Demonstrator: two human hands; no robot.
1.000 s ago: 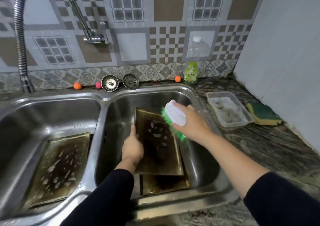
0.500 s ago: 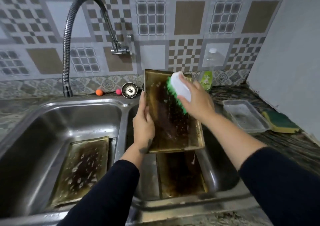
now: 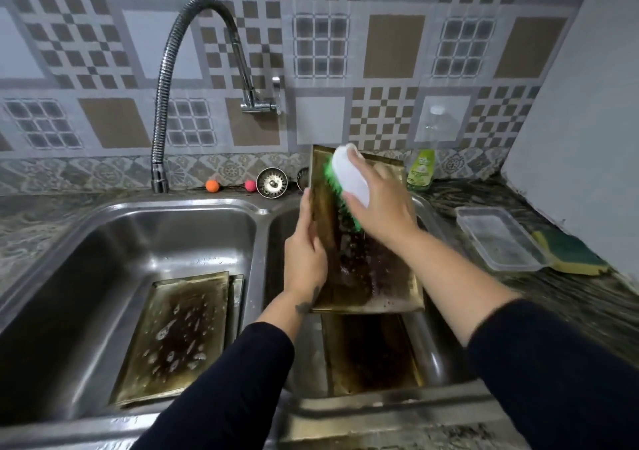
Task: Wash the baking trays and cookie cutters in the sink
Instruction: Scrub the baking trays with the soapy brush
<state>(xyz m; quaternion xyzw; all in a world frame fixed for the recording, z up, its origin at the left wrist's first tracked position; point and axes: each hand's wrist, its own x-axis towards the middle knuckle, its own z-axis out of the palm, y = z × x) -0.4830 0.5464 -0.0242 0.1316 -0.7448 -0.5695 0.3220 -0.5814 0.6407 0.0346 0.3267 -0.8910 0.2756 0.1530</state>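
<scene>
The baking tray (image 3: 366,270) is held tilted above the right basin as half a second ago, gripped at its left edge by the left hand (image 3: 306,252). The brush (image 3: 349,180), clasped by curled right hand (image 3: 380,207) fingers, has been moved slightly toward the tray's top edge.

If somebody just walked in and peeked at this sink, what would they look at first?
Probably the dirty brown baking tray held tilted up over the right basin: the left hand grips its left edge while the right hand holds a white brush with green bristles against it. Next, the sudsy tray lying in the left basin under the curved tap.
</scene>
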